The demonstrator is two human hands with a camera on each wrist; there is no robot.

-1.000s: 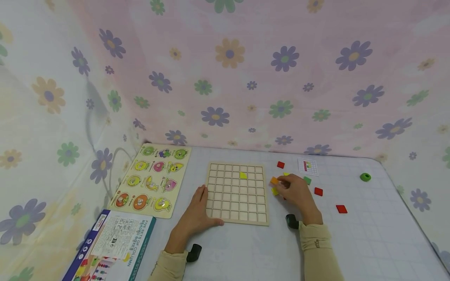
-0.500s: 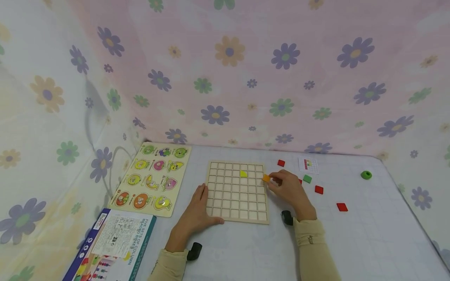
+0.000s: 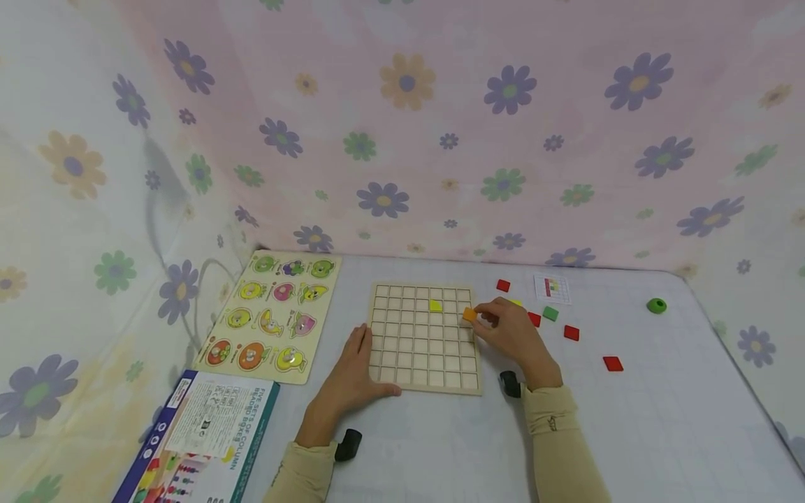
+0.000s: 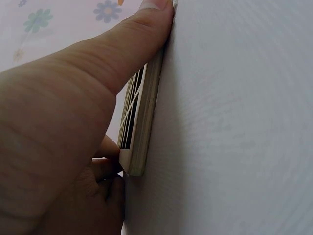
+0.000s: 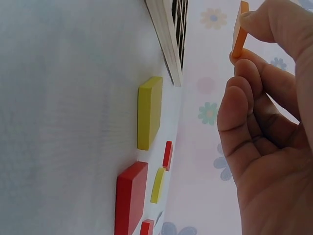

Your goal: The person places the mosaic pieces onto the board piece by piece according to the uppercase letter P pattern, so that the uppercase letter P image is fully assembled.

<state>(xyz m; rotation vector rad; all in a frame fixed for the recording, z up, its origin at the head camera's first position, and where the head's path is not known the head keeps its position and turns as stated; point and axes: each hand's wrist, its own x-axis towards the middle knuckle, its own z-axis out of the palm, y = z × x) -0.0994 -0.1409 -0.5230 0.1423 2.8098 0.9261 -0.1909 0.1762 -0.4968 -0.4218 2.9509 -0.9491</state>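
Observation:
A square wooden grid board (image 3: 421, 346) lies on the white table in the head view, with a yellow tile (image 3: 436, 306) in one upper cell. My left hand (image 3: 352, 377) rests at its lower left corner, fingers along the left edge and thumb along the near edge. Between thumb and fingertip, my right hand (image 3: 512, 335) pinches an orange tile (image 3: 469, 314) over the board's right side. The right wrist view shows this orange tile (image 5: 239, 32) raised above the surface. Below that hand lie a thick yellow tile (image 5: 149, 113) and a red tile (image 5: 132, 196).
Several loose tiles, among them a green tile (image 3: 550, 314) and a red tile (image 3: 613, 363), are scattered to the right. Behind them lies a small pattern card (image 3: 553, 288). A green bead (image 3: 657, 305) sits far right. On the left are a fruit puzzle board (image 3: 270, 321) and a box (image 3: 201, 426).
My right hand has carried the orange tile leftward from among the loose tiles to above the board's right side. My left hand has stayed at the board's corner.

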